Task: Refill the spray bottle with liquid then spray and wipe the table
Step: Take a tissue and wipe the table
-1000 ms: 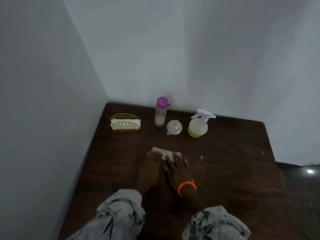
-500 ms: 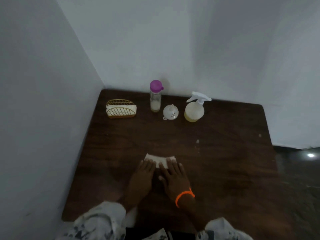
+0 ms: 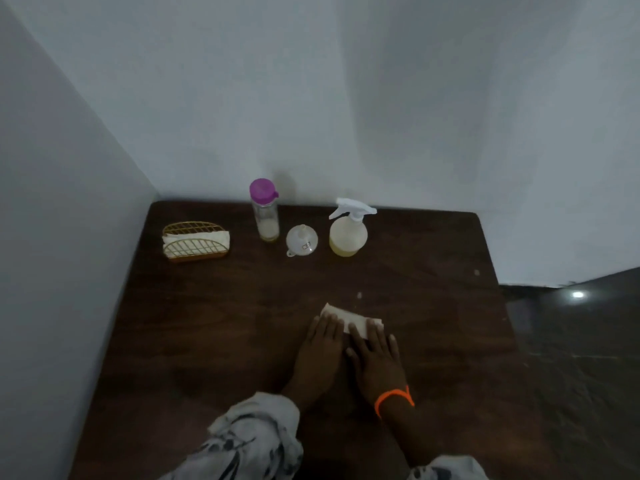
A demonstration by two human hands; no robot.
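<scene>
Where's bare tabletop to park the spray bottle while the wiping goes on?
Right half of the table, right of the spray bottle and hands, is bare. So is the left-front, below the napkin holder. The back row, with bottle and funnel, is crowded.

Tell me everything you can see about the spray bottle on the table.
The spray bottle stands upright near the back edge of the dark wooden table, right of a small white funnel. It has a round, translucent, plastic-looking body and a white trigger head with the nozzle pointing left. Pale yellowish liquid fills the lower part of the body. Nothing touches it except the table; both hands are well in front of it, on a folded cloth.
</scene>
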